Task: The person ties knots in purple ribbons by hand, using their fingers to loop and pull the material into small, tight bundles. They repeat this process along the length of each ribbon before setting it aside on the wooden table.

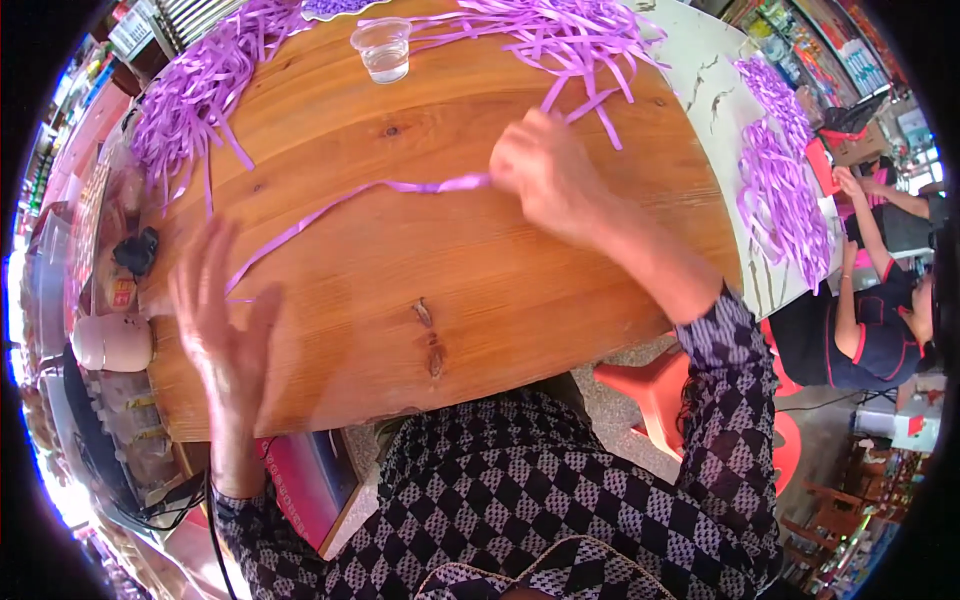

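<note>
A narrow purple ribbon (330, 208) stretches across the wooden table, with a thicker spot, perhaps a knot, near its right end. My right hand (540, 165) is closed around that right end, over the middle of the table. The ribbon's left end reaches the gap between the thumb and fingers of my left hand (225, 320). That hand is slightly blurred, with its fingers stretched out and apart; no grip on the ribbon shows. Just beyond my right hand hang the loose ends of a pile of purple ribbons (570, 40).
A clear plastic cup (387, 62) of liquid stands at the far side. Another ribbon heap (205, 85) hangs at the far left; more ribbons (785, 190) lie on the white table (705, 75). Red stools (650, 395) stand at right, near a seated person (870, 335).
</note>
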`<act>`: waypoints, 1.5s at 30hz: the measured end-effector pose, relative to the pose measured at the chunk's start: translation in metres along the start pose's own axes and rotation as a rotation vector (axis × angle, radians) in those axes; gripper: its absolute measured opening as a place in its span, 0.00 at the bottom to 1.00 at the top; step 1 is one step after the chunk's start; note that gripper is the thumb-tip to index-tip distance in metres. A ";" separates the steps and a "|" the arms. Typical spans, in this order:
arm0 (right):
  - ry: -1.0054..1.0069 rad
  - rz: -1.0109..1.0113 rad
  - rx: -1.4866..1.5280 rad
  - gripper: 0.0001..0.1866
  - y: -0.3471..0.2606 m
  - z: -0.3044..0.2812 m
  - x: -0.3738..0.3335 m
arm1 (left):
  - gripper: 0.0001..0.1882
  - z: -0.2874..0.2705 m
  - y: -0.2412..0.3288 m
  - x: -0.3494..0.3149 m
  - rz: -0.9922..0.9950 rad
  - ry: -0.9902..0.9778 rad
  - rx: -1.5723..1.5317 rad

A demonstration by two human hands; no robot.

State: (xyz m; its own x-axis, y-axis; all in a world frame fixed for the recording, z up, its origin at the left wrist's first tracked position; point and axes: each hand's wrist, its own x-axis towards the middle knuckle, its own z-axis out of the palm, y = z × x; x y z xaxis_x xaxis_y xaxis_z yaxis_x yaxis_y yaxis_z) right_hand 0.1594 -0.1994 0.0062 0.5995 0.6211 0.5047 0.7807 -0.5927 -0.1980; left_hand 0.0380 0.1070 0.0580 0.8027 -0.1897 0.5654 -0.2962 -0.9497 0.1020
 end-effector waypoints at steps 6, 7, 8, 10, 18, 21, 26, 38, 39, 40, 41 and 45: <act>0.036 -0.063 0.262 0.05 -0.106 -0.016 -0.012 | 0.20 0.020 0.089 0.019 -0.284 -0.509 -1.113; 0.034 -0.058 0.267 0.05 -0.105 -0.019 -0.015 | 0.20 0.024 0.090 0.018 -0.288 -0.515 -1.113; 0.040 -0.033 0.292 0.06 -0.100 -0.021 -0.017 | 0.15 0.028 0.089 0.015 -0.503 -0.638 -1.307; -0.034 0.030 0.383 0.08 -0.088 -0.032 -0.024 | 0.10 0.035 0.088 0.013 -0.736 -0.776 -1.496; -0.036 0.229 0.434 0.07 -0.078 -0.044 -0.043 | 0.08 0.033 0.071 0.003 -0.763 -0.786 -1.447; -0.022 0.290 0.453 0.06 -0.069 -0.046 -0.054 | 0.08 0.032 0.064 -0.001 -0.760 -0.699 -1.474; 0.021 0.458 0.612 0.04 -0.063 -0.048 -0.068 | 0.09 0.034 0.054 -0.009 -0.831 -0.638 -1.557; 0.227 -0.078 0.043 0.16 -0.127 -0.022 -0.056 | 0.06 0.043 0.108 -0.002 -1.019 -0.439 -1.642; 0.248 -0.092 0.047 0.16 -0.130 -0.028 -0.052 | 0.06 0.041 0.111 -0.005 -0.998 -0.456 -1.660; 0.268 -0.104 0.052 0.17 -0.131 -0.032 -0.051 | 0.06 0.039 0.111 -0.008 -0.982 -0.459 -1.679; 0.295 -0.108 0.020 0.19 -0.131 -0.033 -0.052 | 0.06 0.035 0.109 -0.009 -0.974 -0.525 -1.643; 0.369 0.016 0.135 0.16 -0.126 -0.044 -0.047 | 0.07 0.019 0.110 -0.004 -0.912 -0.679 -1.695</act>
State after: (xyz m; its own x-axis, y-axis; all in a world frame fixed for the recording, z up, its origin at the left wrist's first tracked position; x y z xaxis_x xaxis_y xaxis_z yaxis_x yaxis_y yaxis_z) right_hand 0.0254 -0.1766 0.0439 0.5275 0.3719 0.7638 0.8027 -0.5127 -0.3047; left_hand 0.0118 -0.0018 0.0510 0.8725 -0.3156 -0.3731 0.4571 0.2569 0.8515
